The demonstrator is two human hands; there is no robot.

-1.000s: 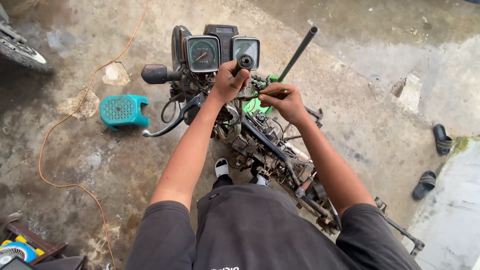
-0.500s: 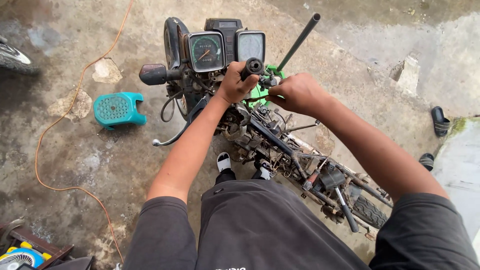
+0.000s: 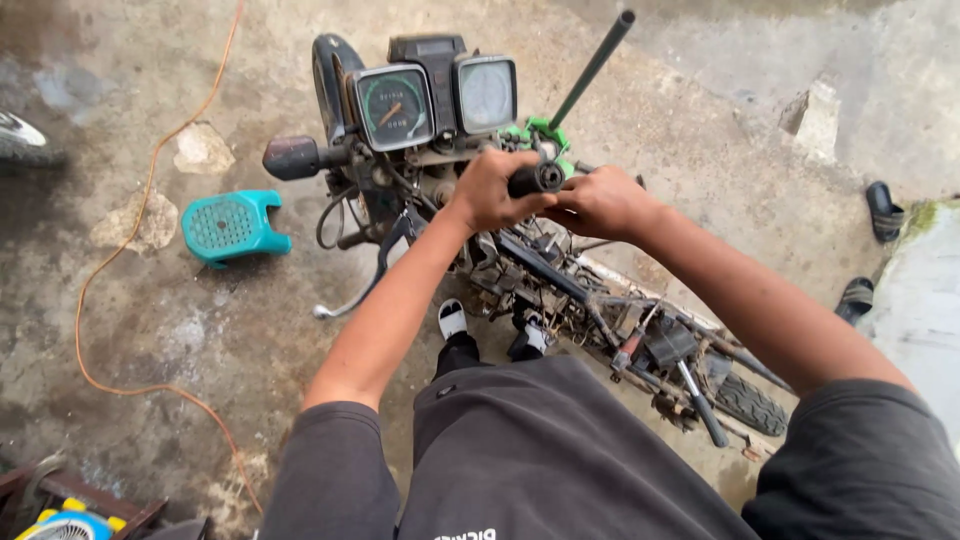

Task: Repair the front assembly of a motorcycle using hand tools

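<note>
A stripped motorcycle stands under me, its bare frame (image 3: 620, 320) running back to the right. Two round gauges (image 3: 430, 100) sit at the front, with a black left handlebar grip (image 3: 292, 157) sticking out to the left. My left hand (image 3: 490, 190) is closed around a short black cylindrical part (image 3: 540, 178) near the steering head. My right hand (image 3: 600, 200) is closed right beside it, touching the same spot; what it grips is hidden. A long black rod (image 3: 592, 68) rises from green parts (image 3: 540, 135) behind my hands.
A teal plastic stool (image 3: 232, 225) lies on the wet concrete to the left. An orange cable (image 3: 120, 260) winds across the floor. Black sandals (image 3: 882, 210) lie at the right edge. A tyre (image 3: 22, 140) shows far left, a concrete block (image 3: 815, 120) at the back right.
My view has tipped forward and to the left. My left hand has come down from the gauges to the black part, and both hands have closed in together.
</note>
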